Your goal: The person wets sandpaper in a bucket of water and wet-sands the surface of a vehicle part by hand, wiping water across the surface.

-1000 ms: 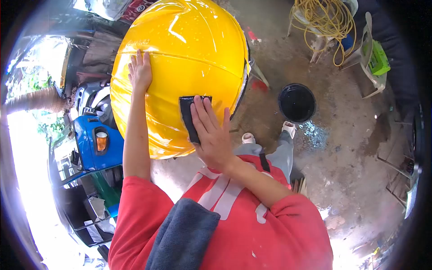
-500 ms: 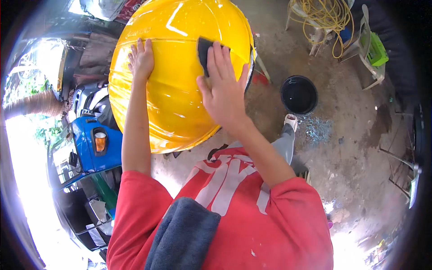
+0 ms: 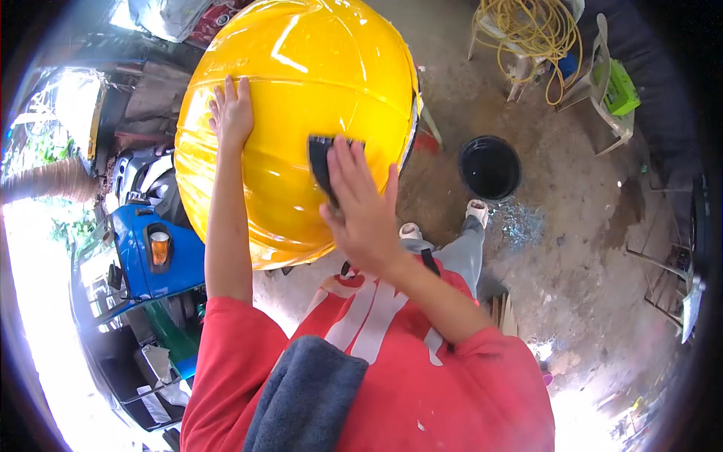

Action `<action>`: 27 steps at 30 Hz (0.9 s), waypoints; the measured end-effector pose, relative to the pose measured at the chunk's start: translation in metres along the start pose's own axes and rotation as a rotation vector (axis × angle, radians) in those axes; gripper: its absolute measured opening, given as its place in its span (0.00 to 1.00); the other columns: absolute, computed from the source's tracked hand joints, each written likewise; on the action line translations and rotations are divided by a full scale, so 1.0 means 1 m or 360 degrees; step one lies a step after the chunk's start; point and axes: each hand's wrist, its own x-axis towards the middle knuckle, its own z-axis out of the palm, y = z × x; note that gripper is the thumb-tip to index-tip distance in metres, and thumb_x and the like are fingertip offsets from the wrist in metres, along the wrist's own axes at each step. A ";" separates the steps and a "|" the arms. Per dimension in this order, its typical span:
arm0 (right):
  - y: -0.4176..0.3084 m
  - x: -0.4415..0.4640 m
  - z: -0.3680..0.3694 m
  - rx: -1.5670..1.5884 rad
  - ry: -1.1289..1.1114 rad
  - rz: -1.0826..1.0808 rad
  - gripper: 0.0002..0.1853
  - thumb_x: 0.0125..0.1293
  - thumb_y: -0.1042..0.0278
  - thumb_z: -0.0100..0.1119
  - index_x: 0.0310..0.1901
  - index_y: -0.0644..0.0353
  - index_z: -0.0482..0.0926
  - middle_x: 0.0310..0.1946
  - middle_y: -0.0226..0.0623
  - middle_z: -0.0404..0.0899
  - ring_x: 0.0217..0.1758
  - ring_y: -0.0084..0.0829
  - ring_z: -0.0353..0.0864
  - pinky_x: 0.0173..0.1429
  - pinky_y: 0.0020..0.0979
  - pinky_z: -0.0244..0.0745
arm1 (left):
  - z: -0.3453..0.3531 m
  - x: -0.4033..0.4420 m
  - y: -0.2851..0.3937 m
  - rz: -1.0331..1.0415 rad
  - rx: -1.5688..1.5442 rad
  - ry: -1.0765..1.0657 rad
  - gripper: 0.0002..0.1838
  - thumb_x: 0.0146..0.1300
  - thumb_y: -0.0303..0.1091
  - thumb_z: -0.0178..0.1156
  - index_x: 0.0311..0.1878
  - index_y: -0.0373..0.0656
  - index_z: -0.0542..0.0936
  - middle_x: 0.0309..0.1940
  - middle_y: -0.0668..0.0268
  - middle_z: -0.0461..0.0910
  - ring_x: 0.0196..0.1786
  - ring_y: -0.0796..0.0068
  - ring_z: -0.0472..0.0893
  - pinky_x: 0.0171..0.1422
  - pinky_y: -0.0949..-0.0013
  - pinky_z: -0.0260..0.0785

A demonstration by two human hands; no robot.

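Note:
A large glossy yellow body panel (image 3: 286,98), rounded and wet-looking, fills the upper middle of the view. My left hand (image 3: 232,113) lies flat on its left part with the fingers spread. Under the fingers of my right hand (image 3: 361,203) is a dark piece of sandpaper (image 3: 321,162), pressed against the lower right of the panel. Part of the sheet is hidden by those fingers. A folded dark grey towel (image 3: 305,395) hangs over the front of my red shirt.
A black bucket (image 3: 490,167) stands on the stained concrete floor to the right, near my feet. Behind it are a coiled yellow hose (image 3: 527,34) and a plastic chair (image 3: 602,90) with a green box (image 3: 621,88). To the left is a blue vehicle (image 3: 143,248).
My right hand has slid with the sandpaper down the panel, toward my body. My left hand stays on the panel in about the same place. The view has shifted slightly.

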 end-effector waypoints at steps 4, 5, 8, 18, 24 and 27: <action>0.014 0.044 -0.007 -0.0123 0.0140 0.0056 0.39 0.70 0.55 0.59 0.78 0.60 0.57 0.83 0.39 0.51 0.85 0.43 0.49 0.75 0.73 0.42 | -0.011 -0.013 0.016 -0.0063 0.0007 -0.0018 0.40 0.74 0.67 0.36 0.83 0.57 0.53 0.84 0.52 0.45 0.84 0.40 0.46 0.83 0.37 0.34; 0.009 0.042 -0.008 -0.0099 0.0127 0.0068 0.39 0.70 0.56 0.59 0.78 0.60 0.57 0.83 0.39 0.51 0.85 0.43 0.49 0.75 0.73 0.42 | -0.011 -0.013 0.016 -0.0068 0.0021 -0.0028 0.40 0.74 0.67 0.36 0.83 0.57 0.53 0.84 0.52 0.45 0.84 0.40 0.46 0.83 0.37 0.34; -0.005 -0.016 -0.003 0.0040 -0.0146 -0.0018 0.40 0.70 0.57 0.59 0.78 0.61 0.56 0.83 0.39 0.51 0.86 0.43 0.48 0.76 0.73 0.41 | 0.013 0.011 -0.015 0.0000 0.0133 -0.0016 0.40 0.74 0.66 0.36 0.83 0.57 0.53 0.84 0.52 0.46 0.84 0.41 0.46 0.83 0.37 0.35; -0.016 -0.011 -0.005 0.0023 -0.0129 0.0018 0.39 0.70 0.56 0.59 0.78 0.62 0.57 0.83 0.40 0.50 0.85 0.45 0.49 0.76 0.72 0.41 | 0.011 0.015 -0.018 0.0071 0.0201 -0.0017 0.40 0.74 0.66 0.36 0.83 0.56 0.54 0.84 0.52 0.47 0.84 0.42 0.47 0.84 0.38 0.36; 0.009 0.043 -0.003 -0.0082 0.0194 0.0160 0.38 0.71 0.57 0.57 0.78 0.61 0.57 0.82 0.41 0.51 0.86 0.44 0.49 0.75 0.73 0.42 | -0.007 -0.007 0.011 -0.0024 0.0047 -0.0017 0.41 0.74 0.67 0.36 0.83 0.57 0.54 0.84 0.53 0.47 0.84 0.42 0.46 0.83 0.38 0.36; -0.013 -0.001 0.003 0.0036 0.0120 0.0159 0.38 0.72 0.57 0.56 0.79 0.61 0.56 0.83 0.41 0.50 0.86 0.43 0.48 0.76 0.73 0.40 | -0.013 -0.011 0.023 -0.0141 0.0053 -0.0037 0.41 0.74 0.68 0.35 0.83 0.56 0.54 0.84 0.53 0.47 0.84 0.41 0.46 0.83 0.38 0.36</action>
